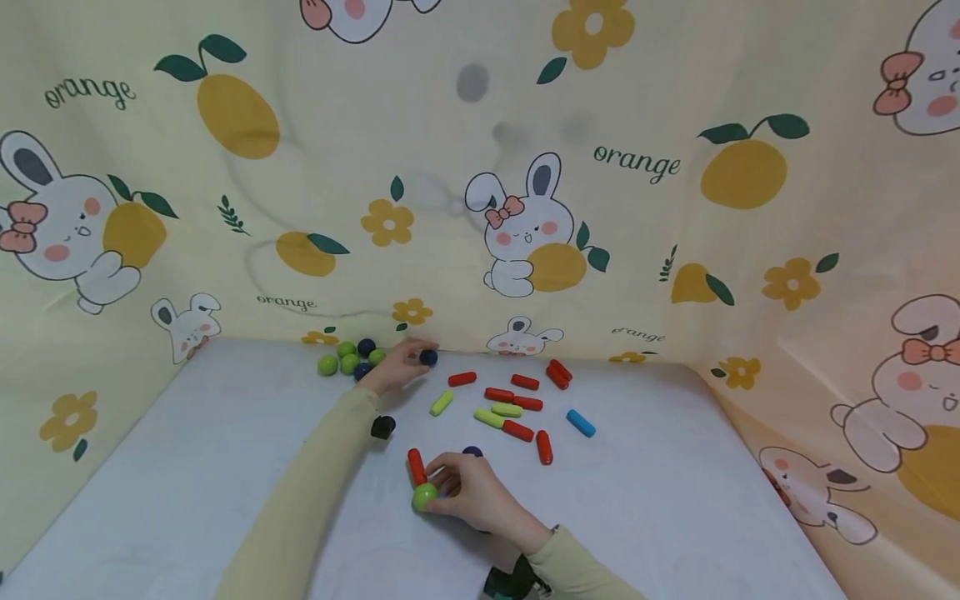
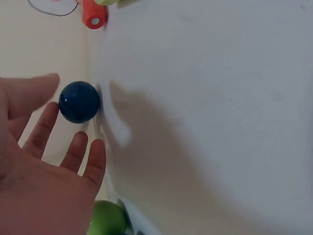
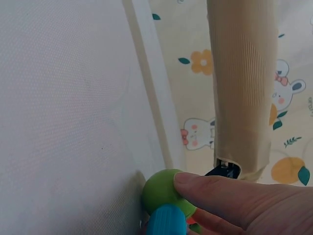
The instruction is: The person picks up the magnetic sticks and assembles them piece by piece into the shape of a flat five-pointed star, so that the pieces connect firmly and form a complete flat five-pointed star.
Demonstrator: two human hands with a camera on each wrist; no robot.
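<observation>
At the back of the table my left hand [image 1: 396,367] reaches toward a dark blue ball [image 2: 79,102]. In the left wrist view its thumb and index fingertips are at the ball's near side, the other fingers loosely spread. Nearer the front, my right hand [image 1: 476,492] pinches a green ball [image 1: 425,497], its thumb [image 3: 195,183] on the ball's side. A red stick [image 1: 416,467] lies right behind this ball. A blue stick [image 3: 167,220] is just in front of it in the right wrist view. Another dark blue ball [image 1: 472,452] is partly hidden behind the right hand.
Several green balls [image 1: 327,365] and dark blue balls [image 1: 366,347] cluster at the back left. Red sticks [image 1: 544,447], yellow-green sticks [image 1: 442,403] and a blue stick [image 1: 581,423] lie scattered right of centre. A patterned curtain [image 1: 450,275] rises behind the white table [image 1: 637,500].
</observation>
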